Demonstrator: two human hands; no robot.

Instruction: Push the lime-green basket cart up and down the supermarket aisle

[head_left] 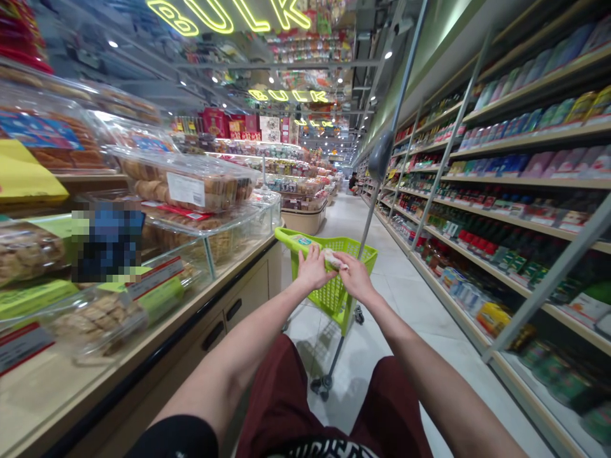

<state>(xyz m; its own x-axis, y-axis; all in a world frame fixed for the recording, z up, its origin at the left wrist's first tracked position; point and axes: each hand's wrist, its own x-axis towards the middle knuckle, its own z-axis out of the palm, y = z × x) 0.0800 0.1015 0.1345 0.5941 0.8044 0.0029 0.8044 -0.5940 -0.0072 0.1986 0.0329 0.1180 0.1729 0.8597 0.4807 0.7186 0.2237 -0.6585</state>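
Note:
A green plastic basket cart (pixel 341 289) with perforated walls stands on casters in front of my knees. My right hand (pixel 357 278) is closed around a small white wrapped packet (pixel 333 259), which lies above the basket; its exact kind is not readable. Close beside the packet is my left hand (pixel 312 270), with fingers stretched out in front of the cart's near wall and the thumb pointing toward the right hand. Whether the left thumb touches the packet I cannot tell. A blue label (pixel 302 240) sits on the cart's rim.
On the left, a counter (pixel 205 299) carries clear boxes of baked goods (pixel 191 181) with price tags. Stocked shelves (pixel 520 216) line the right side. A grey pole (pixel 371 210) rises from the cart. Tiled floor (pixel 341 216) runs down the aisle toward a distant person (pixel 354 182).

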